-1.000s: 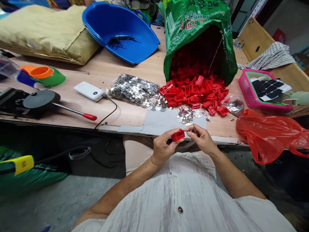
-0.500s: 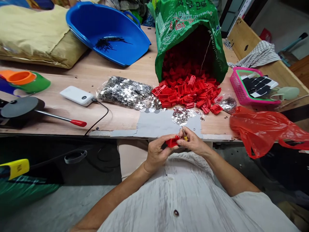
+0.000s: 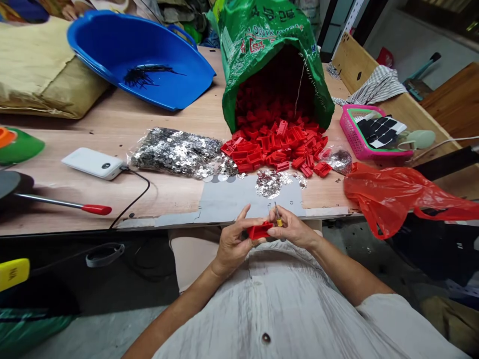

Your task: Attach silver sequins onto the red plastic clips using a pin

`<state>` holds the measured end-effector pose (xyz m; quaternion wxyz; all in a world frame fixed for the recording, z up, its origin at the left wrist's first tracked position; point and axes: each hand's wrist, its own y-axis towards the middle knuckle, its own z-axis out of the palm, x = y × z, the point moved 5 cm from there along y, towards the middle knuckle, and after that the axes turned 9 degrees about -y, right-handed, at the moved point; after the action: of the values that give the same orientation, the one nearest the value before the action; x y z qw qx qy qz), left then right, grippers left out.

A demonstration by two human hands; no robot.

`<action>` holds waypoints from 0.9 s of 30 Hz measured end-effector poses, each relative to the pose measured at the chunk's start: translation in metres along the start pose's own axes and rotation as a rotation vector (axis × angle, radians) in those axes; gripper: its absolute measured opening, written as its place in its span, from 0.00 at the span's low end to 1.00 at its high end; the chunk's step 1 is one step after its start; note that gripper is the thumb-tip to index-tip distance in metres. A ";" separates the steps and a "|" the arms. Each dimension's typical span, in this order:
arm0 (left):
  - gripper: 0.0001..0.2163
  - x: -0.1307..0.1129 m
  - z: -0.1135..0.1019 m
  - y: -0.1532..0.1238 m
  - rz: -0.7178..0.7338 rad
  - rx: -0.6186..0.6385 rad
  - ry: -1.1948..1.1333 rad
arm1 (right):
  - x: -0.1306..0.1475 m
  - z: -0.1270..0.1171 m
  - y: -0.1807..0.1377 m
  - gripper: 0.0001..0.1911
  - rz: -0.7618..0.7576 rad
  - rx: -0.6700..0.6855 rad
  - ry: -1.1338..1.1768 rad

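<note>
My left hand (image 3: 232,243) is closed on a small red plastic box-shaped part (image 3: 260,231), just off the table's front edge. Its index finger sticks up, away from the part. My right hand (image 3: 294,228) grips a small tool with a yellow handle and thin metal tip (image 3: 279,219), tip upward. The right thumb and fingers also touch the right end of the red part. Beyond the hands, a loose pile of small silvery metal pieces (image 3: 268,184) lies on a grey sheet (image 3: 220,202). Several like red parts (image 3: 258,152) spill from a green sack (image 3: 230,94).
A clear bag of silvery pieces (image 3: 175,152) lies left of the red pile, with a white power bank (image 3: 93,162) and cable beyond. A red-tipped lever (image 3: 96,209) juts from the left. Around stand a blue scoop-shaped basin (image 3: 194,82), pink basket (image 3: 352,132) and red plastic bag (image 3: 389,192).
The view has shifted, so the table's things sit farther left in the picture. My left index finger has lifted off the red part. Both hands keep their holds.
</note>
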<state>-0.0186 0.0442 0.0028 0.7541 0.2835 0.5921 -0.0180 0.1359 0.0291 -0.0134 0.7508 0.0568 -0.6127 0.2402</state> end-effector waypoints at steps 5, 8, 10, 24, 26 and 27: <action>0.14 0.024 -0.005 -0.002 -0.283 -0.115 -0.357 | -0.002 0.000 0.002 0.24 0.031 0.086 -0.067; 0.14 0.033 -0.008 -0.005 -0.399 -0.231 -0.481 | 0.009 -0.031 0.014 0.16 -0.014 -0.054 -0.421; 0.15 0.034 -0.009 -0.007 -0.431 -0.281 -0.489 | 0.024 -0.068 0.021 0.08 -0.100 -0.398 -0.798; 0.16 0.031 -0.011 -0.006 -0.452 -0.387 -0.369 | 0.022 -0.118 0.052 0.02 -0.102 -0.674 -1.503; 0.16 0.030 -0.011 -0.005 -0.437 -0.393 -0.337 | 0.026 -0.117 0.048 0.02 -0.132 -0.699 -1.447; 0.16 0.029 -0.012 -0.004 -0.428 -0.393 -0.309 | 0.027 -0.117 0.046 0.01 -0.143 -0.715 -1.404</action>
<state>-0.0216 0.0550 -0.0271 0.8545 -0.0043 0.5090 -0.1041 0.2241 0.1214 -0.0253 0.1749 -0.0105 -0.9781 -0.1121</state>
